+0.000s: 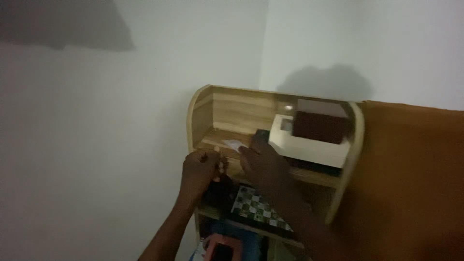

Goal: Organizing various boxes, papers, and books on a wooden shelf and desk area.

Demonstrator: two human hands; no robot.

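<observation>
A small pale slip of paper (233, 144) lies flat on the top board of a light wooden shelf (208, 108) with rounded side panels, near the board's front edge and towards its left end. It looks thin, whitish and slightly creased; the dim light hides any finer detail. The left hand (199, 170) is curled into a loose fist at the front edge of that board, just below the paper; whether it pinches anything cannot be told. The right hand (261, 162) rests palm down on the board, fingers reaching the paper's right side. Behind it, towards the right end, sits a white box (309, 145) with a dark brown box (321, 126) on top. On the board below lies a checkered game board (256, 208).
</observation>
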